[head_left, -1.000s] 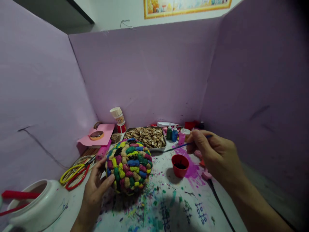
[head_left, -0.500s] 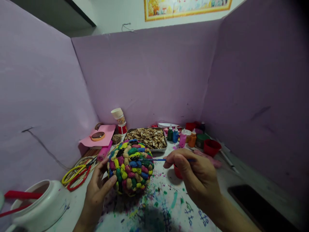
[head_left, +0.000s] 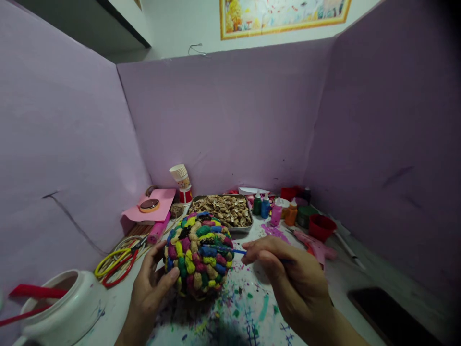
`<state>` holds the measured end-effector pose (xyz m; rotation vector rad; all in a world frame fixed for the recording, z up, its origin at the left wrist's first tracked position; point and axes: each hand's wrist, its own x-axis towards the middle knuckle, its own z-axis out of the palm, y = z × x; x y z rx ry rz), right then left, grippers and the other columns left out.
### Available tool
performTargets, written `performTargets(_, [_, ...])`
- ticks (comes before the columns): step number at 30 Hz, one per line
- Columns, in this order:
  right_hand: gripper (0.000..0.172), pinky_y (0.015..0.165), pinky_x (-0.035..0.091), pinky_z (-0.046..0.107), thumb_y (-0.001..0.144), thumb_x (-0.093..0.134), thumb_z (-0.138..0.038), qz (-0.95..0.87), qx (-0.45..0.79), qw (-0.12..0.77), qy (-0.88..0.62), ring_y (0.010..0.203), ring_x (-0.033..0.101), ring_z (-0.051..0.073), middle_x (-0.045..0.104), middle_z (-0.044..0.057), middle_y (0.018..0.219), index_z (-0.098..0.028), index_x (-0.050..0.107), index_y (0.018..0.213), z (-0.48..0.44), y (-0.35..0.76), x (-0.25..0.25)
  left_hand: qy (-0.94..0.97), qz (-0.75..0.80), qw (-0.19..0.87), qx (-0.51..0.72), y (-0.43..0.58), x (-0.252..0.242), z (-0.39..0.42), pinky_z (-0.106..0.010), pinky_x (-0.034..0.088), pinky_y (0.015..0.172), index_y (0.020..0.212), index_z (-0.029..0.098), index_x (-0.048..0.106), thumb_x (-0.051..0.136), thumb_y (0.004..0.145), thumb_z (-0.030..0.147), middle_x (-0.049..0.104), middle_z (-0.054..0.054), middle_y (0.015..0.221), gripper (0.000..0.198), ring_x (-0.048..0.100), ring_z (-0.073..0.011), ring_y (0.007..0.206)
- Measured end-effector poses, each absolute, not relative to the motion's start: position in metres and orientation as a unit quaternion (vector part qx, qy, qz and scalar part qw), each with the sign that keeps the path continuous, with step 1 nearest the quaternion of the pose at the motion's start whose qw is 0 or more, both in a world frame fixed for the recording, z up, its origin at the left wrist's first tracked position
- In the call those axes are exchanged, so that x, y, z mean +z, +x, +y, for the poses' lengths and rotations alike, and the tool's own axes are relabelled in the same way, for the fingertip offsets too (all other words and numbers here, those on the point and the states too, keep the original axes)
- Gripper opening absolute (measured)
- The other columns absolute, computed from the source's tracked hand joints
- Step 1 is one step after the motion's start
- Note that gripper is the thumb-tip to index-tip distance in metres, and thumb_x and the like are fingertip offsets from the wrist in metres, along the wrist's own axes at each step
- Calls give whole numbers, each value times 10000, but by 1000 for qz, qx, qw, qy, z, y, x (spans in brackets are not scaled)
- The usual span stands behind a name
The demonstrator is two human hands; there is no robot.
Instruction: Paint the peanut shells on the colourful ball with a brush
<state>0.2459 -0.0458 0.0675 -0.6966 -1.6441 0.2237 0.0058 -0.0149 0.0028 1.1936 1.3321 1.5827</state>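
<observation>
Steadying the knobbly multicoloured ball (head_left: 199, 262) between six and seven o'clock, the left hand (head_left: 153, 283) gripped its side; the right hand (head_left: 291, 276) pinched a blue paintbrush (head_left: 239, 251). Most bumps looked painted; scattered tan ones seemed left.

looks like craft workspace, judging by paint bottles (head_left: 265, 208) right of shell tray (head_left: 242, 230), scissors (head_left: 134, 248) left, paint-spattered table (head_left: 252, 290) in front.

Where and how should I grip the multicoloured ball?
Probably cup the ball on its lower left side, from the left, as the left hand does, thumb on the near face. It's round and bumpy, suiting a broad hold, and the brush in the right hand reaches its front from the right, so leave that side free.
</observation>
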Motion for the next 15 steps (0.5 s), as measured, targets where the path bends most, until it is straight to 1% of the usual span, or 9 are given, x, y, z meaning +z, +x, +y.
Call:
performTargets(4, [211, 569, 550, 238, 970, 474, -196, -722, 93, 615, -304, 712, 720, 164, 714, 37, 720, -206, 651, 854, -46, 246, 69, 469, 517, 361, 618, 5, 3, -16, -338, 528, 855, 1212, 230, 549, 772, 631, 519, 606, -99, 1303, 686, 586, -317, 1174])
performTargets(8, [179, 582, 555, 221, 960, 481, -177, -749, 86, 589, -289, 704, 720, 154, 714, 29, 723, -210, 637, 878, -47, 244, 71, 473, 520, 351, 619, 5, 3, -17, -331, 514, 882, 1221, 230, 554, 774, 632, 511, 601, -96, 1310, 689, 553, -319, 1227])
performTargets(11, [176, 561, 542, 217, 958, 483, -173, -743, 71, 596, -295, 683, 713, 148, 696, 15, 703, -218, 629, 870, -48, 246, 72, 473, 521, 350, 618, 5, 2, -16, -342, 516, 879, 1216, 222, 568, 768, 634, 518, 611, -107, 1300, 683, 541, -335, 1242])
performTargets(15, [203, 547, 535, 216, 969, 482, -190, -726, 46, 610, -313, 624, 693, 134, 692, 7, 681, -214, 636, 838, -48, 251, 73, 467, 523, 353, 620, 5, 1, -15, -367, 526, 862, 1227, 222, 557, 763, 634, 520, 603, -119, 1309, 695, 565, -347, 1205])
